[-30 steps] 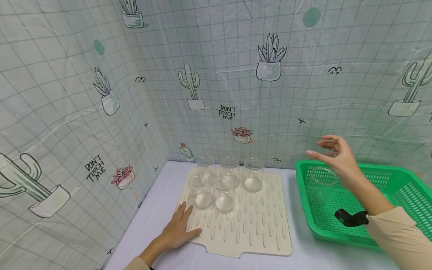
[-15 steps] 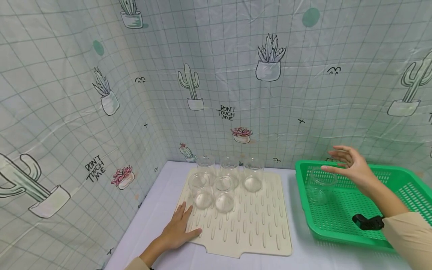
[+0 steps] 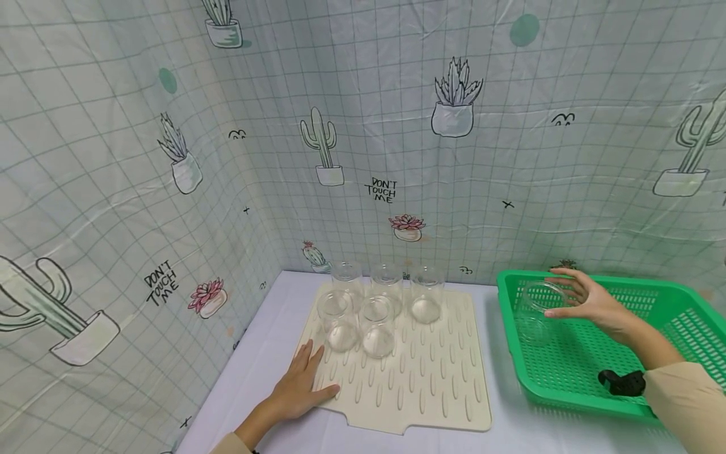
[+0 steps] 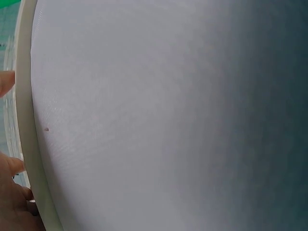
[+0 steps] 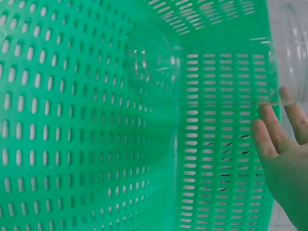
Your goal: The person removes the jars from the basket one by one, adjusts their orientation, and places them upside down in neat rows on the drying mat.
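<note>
My left hand (image 3: 293,386) rests flat with spread fingers on the left edge of a cream ribbed mat (image 3: 431,384). Its fingertips (image 4: 6,82) show past the mat's rim in the left wrist view. Several clear glasses (image 3: 377,328) stand upright on the mat's back and left part. Another clear glass (image 3: 535,321) stands in the left back corner of a green basket (image 3: 518,366). My right hand (image 3: 601,309) is at that glass's rim, thumb in front and fingers behind, not curled tight. In the right wrist view its fingers (image 5: 272,127) look loosely extended beside the glass wall.
The basket's perforated walls (image 5: 226,144) rise around the glass. A white tablecloth (image 3: 505,410) lies under mat and basket. A patterned curtain (image 3: 363,126) hangs close behind and to the left. A black wrist camera (image 3: 624,383) hangs below the right wrist.
My right hand has moved down and rightward from above the basket, then in to the glass's rim, its thumb and fingers now either side. The left hand and the glasses have stayed put.
</note>
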### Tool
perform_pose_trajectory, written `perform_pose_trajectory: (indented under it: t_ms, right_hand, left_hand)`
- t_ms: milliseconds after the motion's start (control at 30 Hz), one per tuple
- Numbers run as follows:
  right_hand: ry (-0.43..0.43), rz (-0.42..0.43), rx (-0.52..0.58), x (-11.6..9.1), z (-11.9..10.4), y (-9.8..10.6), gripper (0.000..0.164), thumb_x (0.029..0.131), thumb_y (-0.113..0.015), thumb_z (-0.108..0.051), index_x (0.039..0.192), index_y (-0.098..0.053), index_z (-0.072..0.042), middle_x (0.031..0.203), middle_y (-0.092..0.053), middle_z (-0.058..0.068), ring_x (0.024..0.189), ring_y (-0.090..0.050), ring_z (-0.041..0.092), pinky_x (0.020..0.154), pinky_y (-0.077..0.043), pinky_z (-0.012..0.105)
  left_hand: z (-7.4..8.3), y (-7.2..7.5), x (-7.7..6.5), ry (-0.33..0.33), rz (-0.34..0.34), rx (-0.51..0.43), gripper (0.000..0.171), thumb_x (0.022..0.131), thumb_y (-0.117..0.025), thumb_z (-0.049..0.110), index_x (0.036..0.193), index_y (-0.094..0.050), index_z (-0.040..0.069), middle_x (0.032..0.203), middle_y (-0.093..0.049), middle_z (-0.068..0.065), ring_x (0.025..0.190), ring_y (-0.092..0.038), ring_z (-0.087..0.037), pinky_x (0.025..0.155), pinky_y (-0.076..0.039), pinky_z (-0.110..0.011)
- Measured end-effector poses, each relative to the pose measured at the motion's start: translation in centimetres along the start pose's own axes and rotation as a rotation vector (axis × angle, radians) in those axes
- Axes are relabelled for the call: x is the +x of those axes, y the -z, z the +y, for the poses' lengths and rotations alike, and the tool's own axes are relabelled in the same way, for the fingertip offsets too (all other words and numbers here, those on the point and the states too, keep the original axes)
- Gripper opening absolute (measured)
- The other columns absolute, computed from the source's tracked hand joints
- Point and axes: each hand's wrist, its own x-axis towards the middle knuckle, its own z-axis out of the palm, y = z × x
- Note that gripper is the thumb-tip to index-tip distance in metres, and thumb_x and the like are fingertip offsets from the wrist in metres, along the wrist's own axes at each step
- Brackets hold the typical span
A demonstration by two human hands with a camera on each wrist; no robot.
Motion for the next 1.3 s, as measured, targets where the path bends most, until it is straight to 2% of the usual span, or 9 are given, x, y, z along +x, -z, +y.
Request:
perform_pose_trajectory:
  t_ms: [200, 300, 400, 500, 633, 733, 800, 1067, 1300]
  right_hand:
    - [-0.036, -0.048, 0.058, 0.1, 1.0, -0.1, 0.087, 0.082, -0.067, -0.007, 0.147, -0.01, -0.013, 0.148, -0.012, 0.024, 0.13, -0.011, 0.05, 0.094, -0.026, 0.064]
    - [-0.064, -0.071, 0.077, 0.1, 1.7, -0.2, 0.088, 0.081, -0.068, -0.007, 0.147, -0.01, -0.012, 0.148, -0.005, 0.028, 0.13, -0.004, 0.051, 0.095, -0.02, 0.068]
    - [-0.07, -0.085, 0.069, 0.3, 2.3, -0.4, 0.089, 0.08, -0.07, -0.008, 0.147, -0.011, -0.01, 0.147, -0.01, 0.028, 0.13, -0.005, 0.051, 0.094, -0.022, 0.068]
    - [-0.061, -0.088, 0.041, 0.5, 2.6, -0.6, 0.089, 0.079, -0.071, -0.01, 0.146, -0.013, -0.008, 0.144, -0.019, 0.026, 0.13, -0.017, 0.046, 0.093, -0.031, 0.063]
    - [-0.059, -0.09, 0.024, 0.7, 3.0, -0.8, 0.089, 0.078, -0.072, -0.012, 0.145, -0.014, -0.005, 0.142, -0.025, 0.025, 0.118, -0.043, 0.013, 0.089, -0.04, 0.056]
    - [-0.058, -0.103, 0.038, 0.8, 3.2, -0.9, 0.087, 0.079, -0.072, -0.011, 0.145, -0.015, -0.003, 0.143, -0.025, 0.027, 0.105, -0.045, -0.007, 0.088, -0.041, 0.056]
    - [-0.056, -0.117, 0.066, 0.9, 3.2, -1.0, 0.085, 0.08, -0.07, -0.01, 0.145, -0.015, -0.004, 0.143, -0.024, 0.027, 0.104, -0.046, -0.01, 0.088, -0.042, 0.054]
    - [-0.039, -0.136, 0.114, 1.0, 3.3, -1.1, 0.077, 0.083, -0.066, -0.007, 0.145, -0.019, -0.006, 0.143, -0.028, 0.022, 0.107, -0.048, -0.008, 0.084, -0.049, 0.038]
    - [-0.006, -0.129, 0.088, 1.0, 3.4, -0.8, 0.075, 0.084, -0.066, -0.006, 0.144, -0.02, -0.004, 0.141, -0.032, 0.023, 0.111, -0.054, 0.022, 0.084, -0.048, 0.042]
  left_hand:
    - [0.1, 0.1, 0.0, -0.002, -0.003, -0.007, 0.089, 0.083, -0.051, 0.061, 0.145, -0.023, 0.003, 0.151, -0.004, -0.022, 0.137, -0.001, -0.04, 0.104, -0.015, -0.061]
    - [0.1, 0.1, -0.1, -0.001, -0.007, -0.007, 0.089, 0.083, -0.051, 0.061, 0.145, -0.023, 0.003, 0.151, -0.004, -0.022, 0.137, -0.001, -0.04, 0.104, -0.015, -0.06]
    - [0.1, 0.2, -0.1, 0.002, -0.01, -0.009, 0.089, 0.083, -0.051, 0.061, 0.145, -0.022, 0.003, 0.151, -0.004, -0.022, 0.137, -0.001, -0.04, 0.104, -0.014, -0.06]
    - [0.1, 0.1, -0.2, 0.005, -0.012, -0.011, 0.09, 0.083, -0.051, 0.061, 0.145, -0.022, 0.003, 0.151, -0.003, -0.022, 0.137, -0.001, -0.04, 0.104, -0.014, -0.061]
    - [0.1, 0.1, -0.1, 0.004, -0.006, -0.011, 0.089, 0.083, -0.051, 0.061, 0.145, -0.022, 0.004, 0.151, -0.004, -0.021, 0.137, -0.001, -0.04, 0.104, -0.014, -0.06]
    - [0.1, 0.1, -0.1, 0.003, -0.003, -0.008, 0.089, 0.083, -0.051, 0.061, 0.145, -0.023, 0.004, 0.151, -0.004, -0.021, 0.137, -0.002, -0.04, 0.104, -0.015, -0.06]
    - [0.1, 0.1, -0.1, 0.001, -0.003, -0.012, 0.089, 0.083, -0.051, 0.061, 0.145, -0.023, 0.004, 0.151, -0.004, -0.021, 0.137, -0.002, -0.04, 0.104, -0.015, -0.06]
    - [0.1, 0.2, -0.1, -0.003, 0.004, -0.008, 0.089, 0.083, -0.052, 0.06, 0.145, -0.023, 0.004, 0.151, -0.005, -0.021, 0.137, -0.002, -0.039, 0.104, -0.016, -0.06]
    - [0.2, 0.2, -0.1, -0.003, -0.008, -0.017, 0.089, 0.084, -0.052, 0.06, 0.145, -0.023, 0.003, 0.151, -0.005, -0.022, 0.137, -0.002, -0.04, 0.104, -0.015, -0.061]
